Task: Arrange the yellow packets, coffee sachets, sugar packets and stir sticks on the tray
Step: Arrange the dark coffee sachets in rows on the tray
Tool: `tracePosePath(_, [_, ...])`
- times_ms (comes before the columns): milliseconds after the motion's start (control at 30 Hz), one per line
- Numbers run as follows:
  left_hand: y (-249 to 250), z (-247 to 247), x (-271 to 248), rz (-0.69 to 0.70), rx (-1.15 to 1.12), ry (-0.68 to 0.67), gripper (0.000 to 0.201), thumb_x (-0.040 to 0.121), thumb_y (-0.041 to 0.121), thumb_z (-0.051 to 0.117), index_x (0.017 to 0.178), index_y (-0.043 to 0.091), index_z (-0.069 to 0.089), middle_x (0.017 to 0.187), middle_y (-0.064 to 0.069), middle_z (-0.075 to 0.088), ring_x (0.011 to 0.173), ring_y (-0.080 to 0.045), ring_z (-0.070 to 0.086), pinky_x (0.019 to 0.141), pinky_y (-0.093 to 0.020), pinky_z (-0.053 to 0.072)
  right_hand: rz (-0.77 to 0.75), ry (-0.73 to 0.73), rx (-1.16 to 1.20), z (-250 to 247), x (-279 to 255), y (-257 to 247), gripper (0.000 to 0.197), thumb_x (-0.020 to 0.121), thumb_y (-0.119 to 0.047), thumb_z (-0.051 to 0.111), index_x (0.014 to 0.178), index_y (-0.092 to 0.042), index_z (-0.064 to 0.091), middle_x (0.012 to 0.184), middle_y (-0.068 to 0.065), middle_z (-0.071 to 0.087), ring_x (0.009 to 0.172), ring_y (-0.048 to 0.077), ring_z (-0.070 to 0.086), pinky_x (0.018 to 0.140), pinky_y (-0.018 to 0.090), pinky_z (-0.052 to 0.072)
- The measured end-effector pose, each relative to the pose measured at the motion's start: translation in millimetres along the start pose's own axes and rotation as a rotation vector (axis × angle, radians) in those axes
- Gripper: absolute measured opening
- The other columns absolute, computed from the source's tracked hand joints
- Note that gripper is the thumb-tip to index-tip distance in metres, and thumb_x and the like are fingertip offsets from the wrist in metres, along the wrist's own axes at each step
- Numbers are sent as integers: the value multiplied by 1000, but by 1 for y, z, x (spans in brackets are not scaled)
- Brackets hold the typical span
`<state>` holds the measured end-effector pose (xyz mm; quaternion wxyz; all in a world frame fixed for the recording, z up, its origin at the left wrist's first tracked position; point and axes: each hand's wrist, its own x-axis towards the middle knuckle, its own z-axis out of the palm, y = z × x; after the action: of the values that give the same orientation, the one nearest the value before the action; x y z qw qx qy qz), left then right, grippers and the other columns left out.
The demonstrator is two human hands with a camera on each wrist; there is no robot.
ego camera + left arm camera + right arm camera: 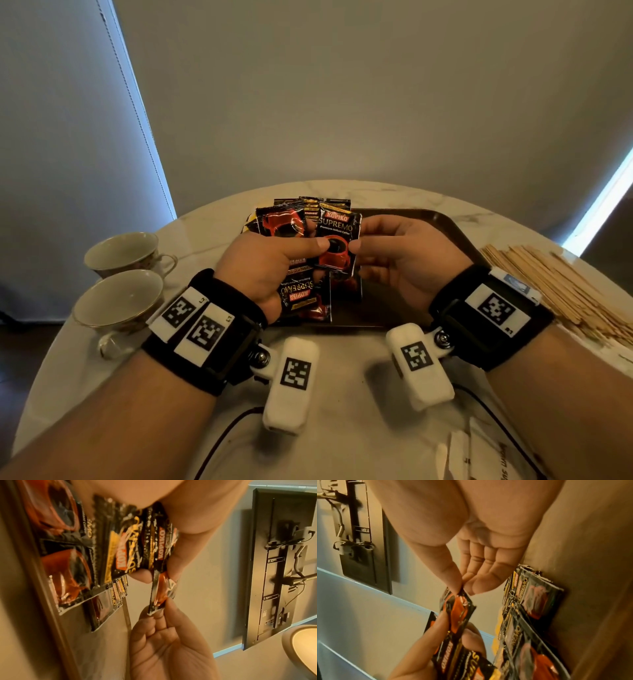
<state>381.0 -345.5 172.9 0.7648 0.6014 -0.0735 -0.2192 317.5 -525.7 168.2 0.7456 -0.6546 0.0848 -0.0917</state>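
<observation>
Above the dark brown tray [442,222], my left hand [308,250] grips a fanned bunch of black coffee sachets [284,222], thumb pressed on the front one [337,240]. My right hand [363,246] pinches that front sachet's right edge between thumb and forefinger. In the left wrist view the bunch [154,540] sits in my left fingers and my right hand [159,608] pinches the sachet's lower end. The right wrist view shows the pinch [462,588] on the sachet [458,609]. More sachets [308,301] lie on the tray below. Yellow packets [248,222] peek out behind the bunch.
A heap of wooden stir sticks [548,291] lies on the marble table to the right of the tray. White sugar packets [462,452] lie near the front edge. Two cups [120,301] stand at the left. Cables run across the table's front.
</observation>
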Motion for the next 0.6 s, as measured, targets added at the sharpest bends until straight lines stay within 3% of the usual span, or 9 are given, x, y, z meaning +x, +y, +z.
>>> tracePosePath(67, [-1, 1, -1, 2, 3, 3, 18, 77, 1, 82, 86, 14, 75, 93, -16, 79, 71, -29, 75, 83, -49, 59, 8, 24, -40, 0, -1, 0, 15, 86, 2, 72, 97, -9, 71, 91, 9, 75, 77, 18, 72, 62, 28, 58])
tracePosePath(167, [-3, 0, 2, -22, 23, 34, 14, 78, 11, 85, 90, 11, 76, 87, -13, 77, 64, -25, 72, 73, -42, 60, 49, 94, -34, -1, 4, 2, 14, 89, -1, 71, 100, -8, 72, 87, 8, 75, 71, 15, 70, 60, 27, 56])
tracePosePath(233, [-2, -2, 5, -60, 2, 54, 12, 83, 20, 83, 80, 9, 78, 79, -10, 73, 60, -23, 67, 66, -37, 59, 101, 182, -4, -4, 9, 6, 17, 91, 0, 67, 108, -4, 70, 80, 6, 72, 61, 11, 66, 55, 25, 53])
tracePosePath(333, [0, -8, 13, -87, -75, 106, 26, 89, 20, 78, 65, 11, 78, 77, -10, 72, 58, -20, 66, 68, -37, 57, 252, 291, -2, -11, 14, 12, 21, 89, 2, 66, 110, -2, 66, 87, 10, 67, 62, 14, 62, 54, 24, 52])
tracePosePath(433, [2, -8, 13, -103, -100, 123, 14, 91, 18, 74, 81, 8, 74, 78, -9, 72, 57, -20, 66, 65, -37, 57, 384, 275, -101, -15, 14, 15, 17, 87, 3, 67, 103, -2, 69, 80, 9, 61, 62, 14, 56, 56, 25, 50])
tracePosePath(600, [4, -7, 12, -121, -112, 126, 13, 93, 18, 72, 88, 6, 72, 78, -8, 71, 58, -19, 65, 61, -35, 56, 386, 233, -253, -13, 16, 17, 12, 84, 6, 71, 92, -2, 73, 73, 10, 68, 55, 14, 61, 53, 24, 51])
